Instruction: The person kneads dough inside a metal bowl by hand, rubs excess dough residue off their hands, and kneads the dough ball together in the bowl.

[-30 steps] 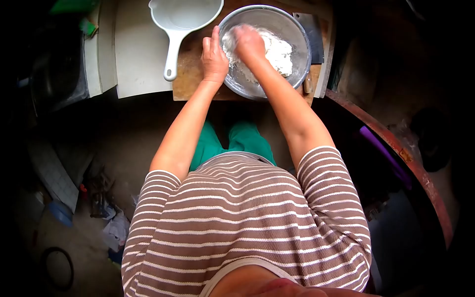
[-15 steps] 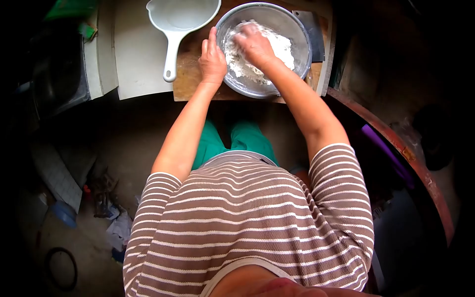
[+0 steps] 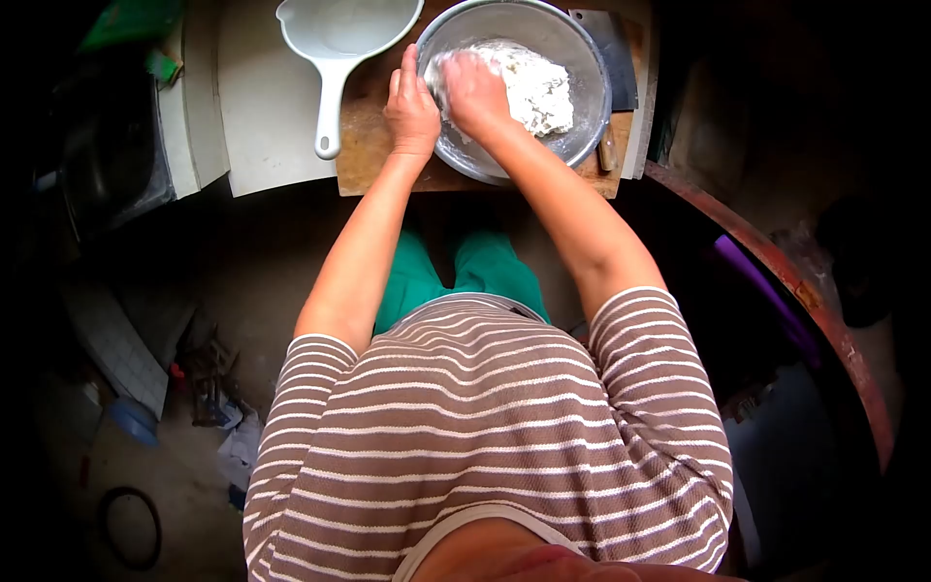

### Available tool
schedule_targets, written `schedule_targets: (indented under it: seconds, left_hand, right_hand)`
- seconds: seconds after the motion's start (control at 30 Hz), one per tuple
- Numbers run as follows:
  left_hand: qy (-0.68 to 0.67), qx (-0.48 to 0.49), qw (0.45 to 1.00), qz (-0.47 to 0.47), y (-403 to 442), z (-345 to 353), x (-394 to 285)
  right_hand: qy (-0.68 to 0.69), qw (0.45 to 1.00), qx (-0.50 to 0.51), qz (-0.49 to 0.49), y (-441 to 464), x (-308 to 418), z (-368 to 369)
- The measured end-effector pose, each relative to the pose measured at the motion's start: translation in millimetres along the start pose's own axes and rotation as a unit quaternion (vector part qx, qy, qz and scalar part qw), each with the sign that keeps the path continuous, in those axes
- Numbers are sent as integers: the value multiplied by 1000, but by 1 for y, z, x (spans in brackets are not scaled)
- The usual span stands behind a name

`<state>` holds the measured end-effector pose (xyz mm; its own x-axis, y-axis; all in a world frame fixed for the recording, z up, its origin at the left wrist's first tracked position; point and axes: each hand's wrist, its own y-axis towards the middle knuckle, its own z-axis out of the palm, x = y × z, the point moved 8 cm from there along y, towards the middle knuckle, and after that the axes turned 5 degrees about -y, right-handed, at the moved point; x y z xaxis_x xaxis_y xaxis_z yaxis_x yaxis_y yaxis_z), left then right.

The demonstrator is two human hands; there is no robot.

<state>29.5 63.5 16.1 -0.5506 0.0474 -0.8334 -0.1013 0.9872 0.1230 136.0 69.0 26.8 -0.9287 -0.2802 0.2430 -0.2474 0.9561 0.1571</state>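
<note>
While white dipper (image 3: 330,102) rests at left, likely set aside, left hand (image 3: 411,118), fingers straight, unclenched, braces side of bowl (image 3: 586,105), apparently for steadiness. Right hand (image 3: 472,94), blurred, in floury dough (image 3: 539,89) inside bowl; whether clutching any, cannot tell. Cleaver (image 3: 609,60) lies rightmost on wooden board (image 3: 364,165), presumably out of way.

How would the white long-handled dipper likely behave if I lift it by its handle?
The white dipper looks like moulded plastic, so it is probably light and fairly stiff. Its wide cup sits at one end, so it may feel front-heavy and tip downward. The narrow handle looks smooth, so a damp or floury grip might slip.
</note>
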Motion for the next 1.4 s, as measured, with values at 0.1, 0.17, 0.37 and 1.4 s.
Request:
schedule_targets:
  seconds: [0.1,0.17,0.37,1.4]
  left_hand:
    - [7,-1,1000,7,6,-5,0]
    - [4,15,1000,15,7,-4,-1]
    - [25,25,999,19,6,-3,0]
    - [-16,21,999,23,5,-4,-2]
  right_hand:
    - [-2,963,146,-225,-58,16,-10]
    - [54,943,202,-259,-82,6,-19]
    - [-1,952,186,-245,-45,6,-1]
    - [19,983,2,184,19,-72,-1]
